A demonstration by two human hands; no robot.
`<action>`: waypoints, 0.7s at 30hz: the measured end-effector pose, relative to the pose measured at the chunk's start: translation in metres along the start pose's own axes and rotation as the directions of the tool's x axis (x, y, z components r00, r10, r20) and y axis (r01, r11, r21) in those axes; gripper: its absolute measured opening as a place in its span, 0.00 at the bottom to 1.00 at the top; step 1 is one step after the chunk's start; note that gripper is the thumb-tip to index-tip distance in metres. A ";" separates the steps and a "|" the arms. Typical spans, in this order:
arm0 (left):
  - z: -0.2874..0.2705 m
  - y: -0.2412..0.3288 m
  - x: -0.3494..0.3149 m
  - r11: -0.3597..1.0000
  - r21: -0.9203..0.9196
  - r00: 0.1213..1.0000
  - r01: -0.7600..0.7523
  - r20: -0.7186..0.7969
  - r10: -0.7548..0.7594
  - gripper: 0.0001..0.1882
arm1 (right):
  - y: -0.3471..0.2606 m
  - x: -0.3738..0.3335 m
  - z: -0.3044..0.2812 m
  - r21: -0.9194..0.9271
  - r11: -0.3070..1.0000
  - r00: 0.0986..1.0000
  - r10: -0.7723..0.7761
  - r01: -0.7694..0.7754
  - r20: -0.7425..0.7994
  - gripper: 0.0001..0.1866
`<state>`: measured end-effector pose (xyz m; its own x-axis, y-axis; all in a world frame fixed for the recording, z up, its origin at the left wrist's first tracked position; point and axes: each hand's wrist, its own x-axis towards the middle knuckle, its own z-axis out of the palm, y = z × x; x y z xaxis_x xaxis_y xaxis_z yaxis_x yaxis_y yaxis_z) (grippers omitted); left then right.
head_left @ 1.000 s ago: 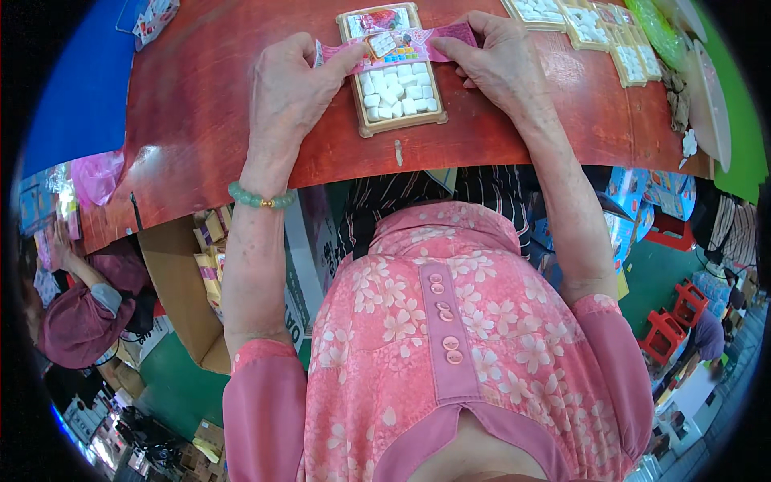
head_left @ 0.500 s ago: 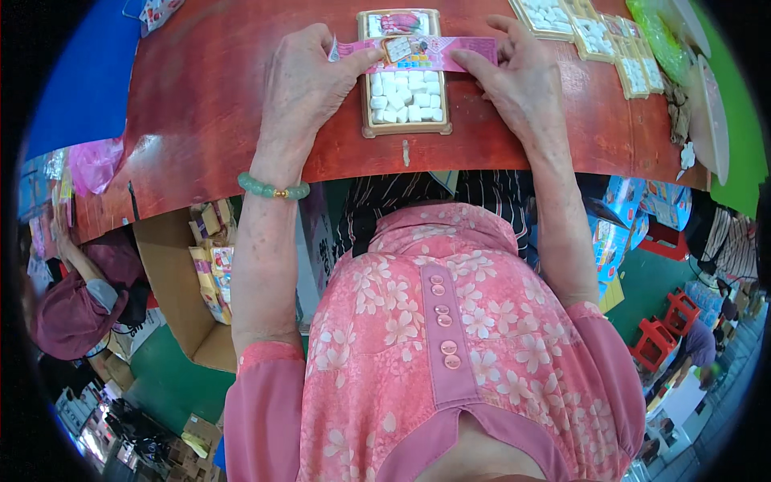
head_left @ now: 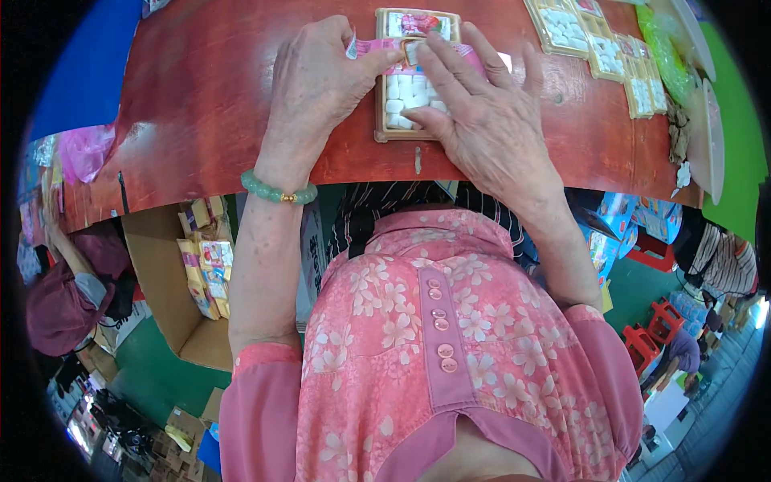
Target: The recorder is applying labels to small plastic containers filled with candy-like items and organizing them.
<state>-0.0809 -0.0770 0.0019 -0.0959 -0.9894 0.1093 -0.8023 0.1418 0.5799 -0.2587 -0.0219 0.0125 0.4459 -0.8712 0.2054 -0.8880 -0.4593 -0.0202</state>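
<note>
Working left to right from a distance, I place everything by the tray. Far left of it lies a blue sheet, with a pink bag lower down at the edge of the table. A cardboard box stands past that near edge, to the tray's lower left.

Just left of the tray, my left hand has thumb and fingers closed on the left end of a pink strip. The strip runs crosswise over the tray, above the white pieces. My right hand is spread over the tray's right side, fingers apart and grasping nothing I can see; how hard it presses, I can't tell.

I judge the main risk to be a crooked strip, if my left pinch pulls while my right fingers drag. My right thumb sits over the pieces and could disturb them; whether a clear lid covers them, I can't make out. A push toward the body could skid the tray off, since only a narrow margin separates it from the near edge.

The longest run of table is left of the tray. To its right, my room ends at other trays, a green bag and white plates.
</note>
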 end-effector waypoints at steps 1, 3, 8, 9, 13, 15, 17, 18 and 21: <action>0.001 0.000 0.000 0.999 -0.033 1.000 0.006 0.003 -0.005 0.26 | 0.001 -0.001 -0.001 -0.042 0.999 1.000 0.012 -0.012 0.002 0.29; 0.002 0.000 0.000 0.998 -0.065 1.000 0.010 0.009 -0.009 0.26 | 0.001 -0.004 -0.002 -0.083 0.996 1.000 0.029 -0.028 0.005 0.30; 0.000 0.004 -0.001 0.997 -0.069 0.999 0.026 0.023 -0.024 0.26 | 0.001 -0.009 -0.005 -0.066 0.997 0.997 0.048 -0.044 0.053 0.35; 0.000 0.004 -0.002 0.997 -0.070 0.999 0.024 0.025 -0.022 0.26 | 0.001 -0.010 -0.005 -0.067 0.997 0.997 0.051 -0.047 0.054 0.35; -0.003 0.001 -0.014 0.999 -0.020 0.999 -0.028 -0.028 0.027 0.26 | -0.001 -0.017 -0.005 0.038 0.999 0.999 0.014 -0.016 0.040 0.40; -0.007 0.002 -0.026 1.000 0.006 0.998 -0.029 -0.055 0.030 0.27 | -0.002 -0.022 -0.005 0.114 0.993 0.998 0.015 -0.022 0.056 0.42; -0.014 0.004 -0.043 0.998 0.041 0.998 0.048 -0.044 -0.046 0.25 | -0.007 -0.028 -0.006 0.190 0.982 0.997 -0.040 0.026 0.073 0.46; -0.017 0.006 -0.050 0.998 0.048 0.998 0.052 -0.042 -0.050 0.25 | -0.009 -0.030 -0.006 0.198 0.980 0.996 -0.042 0.027 0.073 0.46; -0.027 0.010 -0.074 0.986 0.042 0.985 0.160 -0.075 -0.157 0.23 | -0.015 -0.032 -0.010 0.250 0.961 0.978 -0.154 0.116 0.139 0.50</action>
<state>-0.0659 -0.0014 0.0209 0.0758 -0.9941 0.0774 -0.8311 -0.0201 0.5557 -0.2612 0.0146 0.0162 0.5883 -0.8057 0.0681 -0.7741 -0.5856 -0.2405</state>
